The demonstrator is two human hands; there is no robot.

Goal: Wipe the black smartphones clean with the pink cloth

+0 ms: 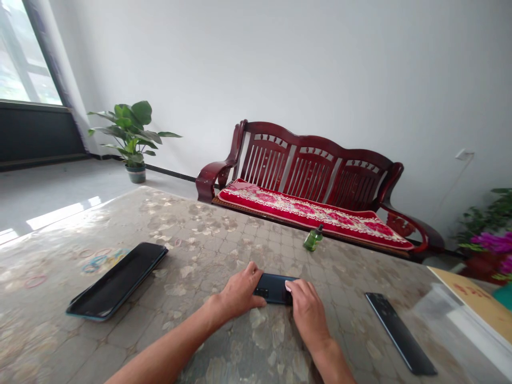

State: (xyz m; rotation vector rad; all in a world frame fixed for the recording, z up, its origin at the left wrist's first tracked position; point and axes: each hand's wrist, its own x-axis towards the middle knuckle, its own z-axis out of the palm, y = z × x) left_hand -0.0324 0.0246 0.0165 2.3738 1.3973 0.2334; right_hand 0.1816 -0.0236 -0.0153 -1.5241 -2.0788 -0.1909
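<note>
A dark blue smartphone (277, 288) is held sideways between my two hands, low over the patterned tablecloth, its back with the camera block toward me. My left hand (242, 290) grips its left end, thumb on the near edge and fingers at the far edge. At the right end, my right hand (306, 306) is closed round it, with the thumb lying on the back. Whether the phone touches the table I cannot tell.
A black tablet-like device (118, 280) lies left beside rubber bands (98, 261). Right, a dark remote-like slab (400, 333) lies near a tan folder (472, 298). A green bottle (313, 238) stands at the far table edge, before a wooden bench (308, 165).
</note>
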